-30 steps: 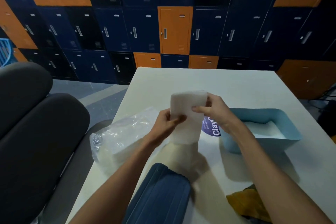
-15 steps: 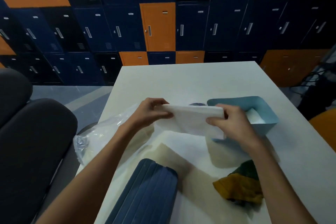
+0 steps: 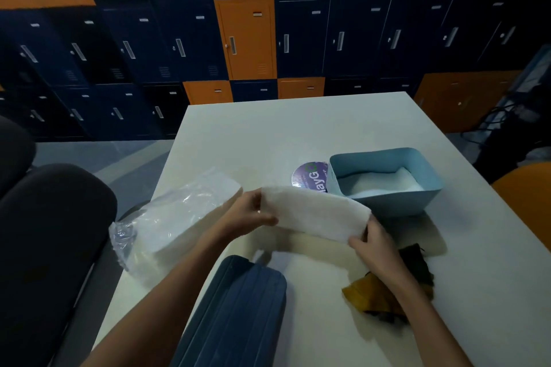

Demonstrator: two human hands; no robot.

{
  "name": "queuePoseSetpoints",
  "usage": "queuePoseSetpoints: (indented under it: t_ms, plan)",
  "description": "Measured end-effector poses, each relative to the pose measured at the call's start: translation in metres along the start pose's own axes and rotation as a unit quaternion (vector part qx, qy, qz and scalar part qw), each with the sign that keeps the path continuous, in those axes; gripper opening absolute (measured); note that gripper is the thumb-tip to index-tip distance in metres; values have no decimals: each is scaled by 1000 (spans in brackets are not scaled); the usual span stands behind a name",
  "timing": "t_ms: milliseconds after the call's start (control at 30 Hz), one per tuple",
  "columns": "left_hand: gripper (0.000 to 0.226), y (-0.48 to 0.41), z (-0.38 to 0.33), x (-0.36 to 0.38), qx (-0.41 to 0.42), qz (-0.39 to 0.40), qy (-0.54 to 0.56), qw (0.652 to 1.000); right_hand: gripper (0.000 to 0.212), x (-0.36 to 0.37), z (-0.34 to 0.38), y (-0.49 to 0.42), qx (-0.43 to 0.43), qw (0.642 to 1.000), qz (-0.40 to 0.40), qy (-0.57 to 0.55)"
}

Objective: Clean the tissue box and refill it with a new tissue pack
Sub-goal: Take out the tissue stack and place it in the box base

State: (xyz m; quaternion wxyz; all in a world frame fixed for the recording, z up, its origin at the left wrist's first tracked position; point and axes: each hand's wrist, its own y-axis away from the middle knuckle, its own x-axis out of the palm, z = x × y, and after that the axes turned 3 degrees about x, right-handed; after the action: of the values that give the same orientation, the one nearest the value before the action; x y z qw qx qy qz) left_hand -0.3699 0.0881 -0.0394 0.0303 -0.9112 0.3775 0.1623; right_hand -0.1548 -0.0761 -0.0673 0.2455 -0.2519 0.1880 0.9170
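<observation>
Both hands hold a white stack of tissues (image 3: pixel 313 213) level above the white table. My left hand (image 3: pixel 249 213) grips its left end and my right hand (image 3: pixel 372 243) grips its right end. Just behind the stack, at right, stands the light blue tissue box base (image 3: pixel 399 202), open-topped, with white tissues lying inside. The dark blue ribbed lid (image 3: pixel 235 313) lies near the front edge. A clear plastic tissue pack (image 3: pixel 176 217), torn open and still holding tissues, lies at the table's left edge.
A yellow and dark cleaning cloth (image 3: pixel 384 292) lies crumpled under my right forearm. A round purple sticker (image 3: pixel 310 177) lies left of the box. A dark chair (image 3: pixel 50 235) stands at left, an orange seat (image 3: pixel 524 202) at right. Lockers line the wall behind.
The tissue stack has turned from upright to level and dropped lower, now in front of the blue box. Both hands keep their grip on its ends.
</observation>
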Motion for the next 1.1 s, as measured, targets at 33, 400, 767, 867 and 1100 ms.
queuePoseSetpoints:
  t_ms: [33,400,767,867,1100]
  plan:
    - [47,0,-1,2,3,7,1,1000,53,3,1,0,1,1000,13,19]
    - [41,-8,-47,-5,-18,9,55,998,21,-54,23,19,-79,990,-64,-99]
    - [17,-89,-130,69,-100,-28,-3,995,7,-162,34,-74,-40,984,-171,-15]
    - [26,-109,-119,95,-138,-85,-263,951,29,-166,28,-89,-42,971,-161,174]
    - [21,-123,-95,128,-86,-82,-545,830,12,-153,27,-101,-23,911,-124,392]
